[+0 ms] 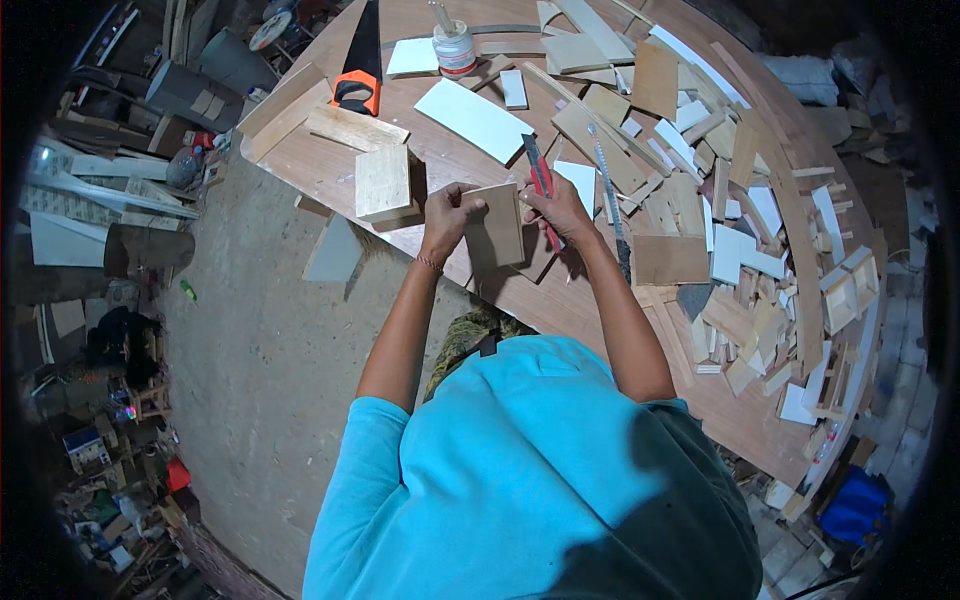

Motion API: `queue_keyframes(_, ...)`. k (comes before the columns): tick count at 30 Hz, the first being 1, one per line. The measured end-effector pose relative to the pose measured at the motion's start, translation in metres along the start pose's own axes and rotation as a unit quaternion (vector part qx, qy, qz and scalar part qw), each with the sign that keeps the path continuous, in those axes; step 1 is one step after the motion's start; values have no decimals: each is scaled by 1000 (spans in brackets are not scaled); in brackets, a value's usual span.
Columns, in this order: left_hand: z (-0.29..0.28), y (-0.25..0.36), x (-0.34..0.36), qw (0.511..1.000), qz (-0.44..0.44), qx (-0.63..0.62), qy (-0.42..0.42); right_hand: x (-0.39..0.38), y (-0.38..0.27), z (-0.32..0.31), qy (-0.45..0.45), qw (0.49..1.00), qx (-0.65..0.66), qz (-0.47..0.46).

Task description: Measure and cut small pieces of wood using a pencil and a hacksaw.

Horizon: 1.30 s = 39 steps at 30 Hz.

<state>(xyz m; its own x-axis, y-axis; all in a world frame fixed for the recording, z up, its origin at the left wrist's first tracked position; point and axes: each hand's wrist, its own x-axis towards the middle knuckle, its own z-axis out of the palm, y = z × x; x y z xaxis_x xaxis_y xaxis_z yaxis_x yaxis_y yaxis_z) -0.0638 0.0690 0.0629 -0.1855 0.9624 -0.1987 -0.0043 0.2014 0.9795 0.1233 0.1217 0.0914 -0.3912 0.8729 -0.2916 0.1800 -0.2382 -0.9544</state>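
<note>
My left hand (450, 218) grips a thin brown rectangular board (493, 232) by its left edge, holding it over the near edge of the wooden table. My right hand (558, 215) is closed on a red and black utility knife (538, 165) held upright at the board's right side, black tip pointing away from me. A pale wooden block (383, 183) sits just left of my left hand. A white rectangular piece (577, 186) lies behind my right hand. A silver strip (608, 180), perhaps a ruler or blade, lies to the right of that hand.
The tabletop (715, 430) holds an orange-handled saw (356, 93), a white jar with sticks (454, 52), a long white piece (470, 115) and many scattered wood offcuts (668, 258). Concrete floor (230, 350) lies to my left, bordered by stacked materials and clutter (120, 200).
</note>
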Motion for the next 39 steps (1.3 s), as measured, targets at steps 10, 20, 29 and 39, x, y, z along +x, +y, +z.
queue_keyframes(10, -7, -1, 11, 996, 21, 88, 19, 5, 22, 18, 19, 999, 48, -10)
queue_keyframes(20, -9, -8, 15, 991, 49, 113, 57, 5, 34, 13, 14, 997, 71, 21)
queue_keyframes(29, -8, -28, 25, 989, -36, 132, 49, -4, 62, 8, 0, 996, 52, 77)
queue_keyframes(39, 1, -53, 28, 888, 35, 425, 170, -20, 100, 2, -2, 955, -297, 14)
